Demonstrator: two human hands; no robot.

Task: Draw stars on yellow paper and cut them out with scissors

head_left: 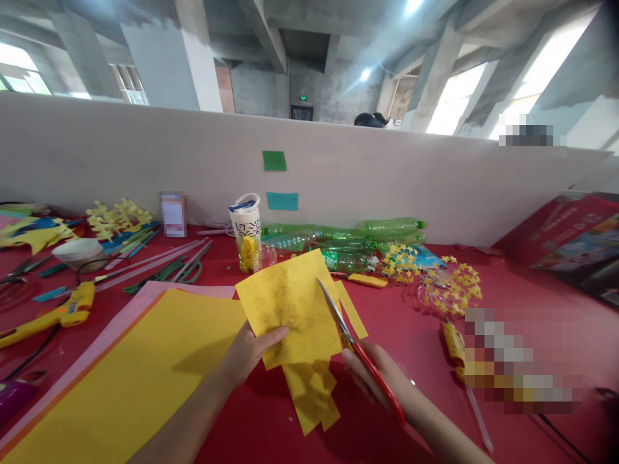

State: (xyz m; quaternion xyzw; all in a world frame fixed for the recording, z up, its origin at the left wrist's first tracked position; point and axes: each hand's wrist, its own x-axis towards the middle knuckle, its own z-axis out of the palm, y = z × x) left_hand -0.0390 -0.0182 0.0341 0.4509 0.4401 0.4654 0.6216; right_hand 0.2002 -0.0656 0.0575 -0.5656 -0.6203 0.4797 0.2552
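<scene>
My left hand [258,348] pinches the lower left edge of a yellow sheet [290,303] that carries faint drawn outlines, holding it above the red table. In my right hand [372,370] is a pair of red-handled scissors [374,374], its blades lying along the sheet's right edge and pointing up and away. Whether the blades are cutting the paper I cannot tell. Below the held sheet lie yellow offcuts [314,399], and a yellow strip [352,309] rests just right of the blades. Large yellow sheets [159,361] on pink paper lie under my left forearm.
Green plastic bottles [394,227] lie along the white partition [193,148], beside a printed cup [245,225]. Yellow star clusters [449,287] and a glue gun [454,348] are on the right. Another yellow glue gun [72,309] and green-handled scissors [188,267] lie on the left.
</scene>
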